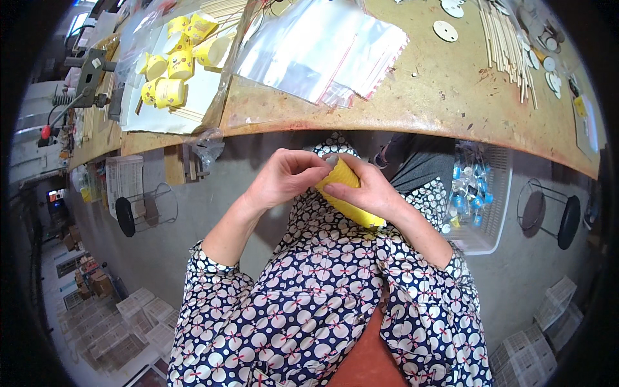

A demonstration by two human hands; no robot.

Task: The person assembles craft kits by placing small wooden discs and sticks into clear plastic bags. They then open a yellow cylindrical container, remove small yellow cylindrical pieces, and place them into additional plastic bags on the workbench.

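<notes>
- The person sits at the edge of a worn wooden table and works with both hands held over the lap, below the table's rim.
- The left hand has its grip closed, with the fingertips pinched on the upper end of a yellow paper cup.
- The right hand is wrapped around the same cup from the other side, its grip shut on the cup's body, thumb lying across the yellow wall.
- The cup lies tilted between the two hands, its upper end near the left fingers and its lower end poking out under the right palm, just above the patterned blue and white clothing.
- Something small and pale sits at the cup's top end where the fingers meet; I cannot tell what it is.
- On the table to the far left, a cluster of yellow cups rests on a white sheet.
- Clear plastic bags lie in the middle of the table, well apart from the hands.
- A bundle of thin wooden sticks and some round wooden discs lie toward the right end.
- Below the table on the right stands a white basket holding small blue and clear parts.
</notes>
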